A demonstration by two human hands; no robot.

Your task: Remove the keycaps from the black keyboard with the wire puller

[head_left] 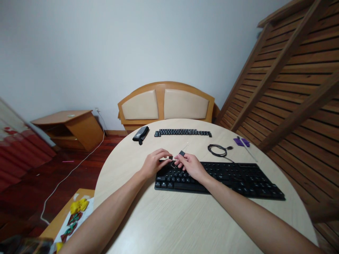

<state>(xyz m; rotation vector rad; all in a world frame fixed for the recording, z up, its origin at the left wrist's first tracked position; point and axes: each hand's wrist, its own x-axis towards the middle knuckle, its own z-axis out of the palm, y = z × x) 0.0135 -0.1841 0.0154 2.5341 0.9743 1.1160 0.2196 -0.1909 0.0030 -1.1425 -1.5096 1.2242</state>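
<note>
A black keyboard (219, 178) lies on the round table in front of me, and its upper left part is partly hidden by my hands. Over that corner, my left hand (156, 163) pinches a small black keycap (171, 157) between thumb and fingers. My right hand (192, 166) is closed around a keycap puller; the black handle (182, 153) pokes out above the fingers. Thin wire loops from the puller show below, near the keys, and above, toward the back of the table.
Rows of loose black keycaps (182, 132) stand at the back of the round table (169, 218). A folded black pouch (141, 134) is at back left. Rightward lie a coiled cable (217, 151), a purple cloth (241, 141) and a thin pale stick (249, 150).
</note>
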